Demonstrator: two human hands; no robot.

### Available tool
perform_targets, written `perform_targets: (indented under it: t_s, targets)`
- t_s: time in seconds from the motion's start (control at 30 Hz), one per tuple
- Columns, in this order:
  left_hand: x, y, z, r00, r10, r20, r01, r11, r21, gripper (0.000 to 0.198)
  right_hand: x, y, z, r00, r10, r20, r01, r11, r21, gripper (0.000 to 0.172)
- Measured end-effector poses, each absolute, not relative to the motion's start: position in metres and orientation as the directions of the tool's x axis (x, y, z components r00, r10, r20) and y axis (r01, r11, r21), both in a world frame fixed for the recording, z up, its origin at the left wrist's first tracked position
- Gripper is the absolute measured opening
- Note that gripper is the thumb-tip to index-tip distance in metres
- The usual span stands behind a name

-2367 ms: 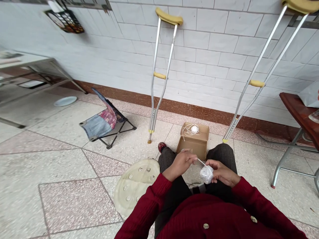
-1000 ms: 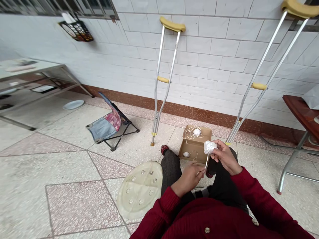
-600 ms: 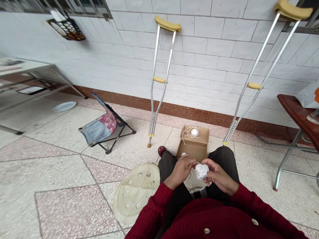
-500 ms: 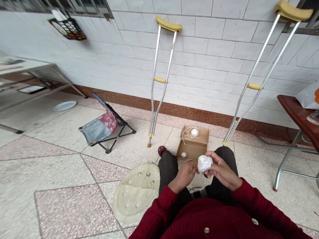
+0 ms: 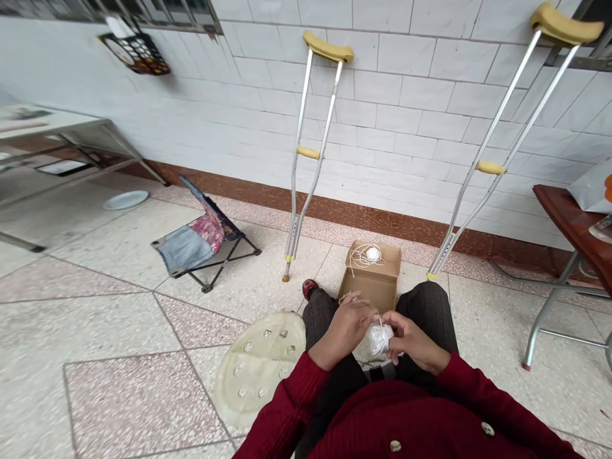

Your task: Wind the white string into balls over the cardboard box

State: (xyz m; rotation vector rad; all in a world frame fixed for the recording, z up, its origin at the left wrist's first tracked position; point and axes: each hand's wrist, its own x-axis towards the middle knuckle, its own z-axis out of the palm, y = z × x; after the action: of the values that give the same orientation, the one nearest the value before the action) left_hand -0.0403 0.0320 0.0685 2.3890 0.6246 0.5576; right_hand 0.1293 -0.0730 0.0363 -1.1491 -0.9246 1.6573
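A white string ball [image 5: 379, 339], wrapped in tight strands, sits over my lap. My right hand [image 5: 412, 343] curls around it from the right. My left hand [image 5: 347, 327] pinches a thin white string [image 5: 380, 320] running to the ball. Just beyond my hands stands an open cardboard box [image 5: 377, 280]. A loose tangle of white string and a small white ball [image 5: 373, 254] lie in its far part. My left hand hides the box's near corner.
Aluminium crutches [image 5: 310, 153] [image 5: 492, 146] lean on the tiled wall on both sides of the box. A round translucent disc with cups [image 5: 258, 370] lies by my left knee. A folding stool [image 5: 205, 236] stands further left, and a dark red table [image 5: 568, 223] stands right.
My right hand has brought the ball down from above the box to my lap, close to my left hand. The small ball seen earlier in the box's near part is now hidden.
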Motion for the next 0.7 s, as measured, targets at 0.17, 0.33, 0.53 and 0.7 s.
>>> perform_targets:
  t_s: [0.17,0.33,0.53,0.7]
  targets:
    - [-0.027,0.019,0.034,0.799,0.583,0.15,0.266,-0.565,0.781,0.029,0.143,-0.074,0.089,-0.121,0.96,-0.251,-0.4,-0.279,-0.873,0.038]
    - [-0.025,-0.002,0.024,0.833,0.552,0.041,0.317,-0.537,0.782,0.036,0.167,-0.034,0.084,0.241,0.964,-0.109,-0.257,-0.045,-0.965,0.038]
    - [-0.038,0.011,0.06,0.766,0.595,0.243,0.294,-0.66,0.691,0.027,0.152,-0.041,0.022,0.038,0.959,-0.28,-0.037,-0.278,-0.96,0.034]
    - [-0.034,0.022,0.053,0.725,0.659,0.199,0.24,-0.513,0.824,0.031,0.142,-0.074,0.044,-0.255,0.908,-0.331,-0.295,-0.4,-0.868,0.037]
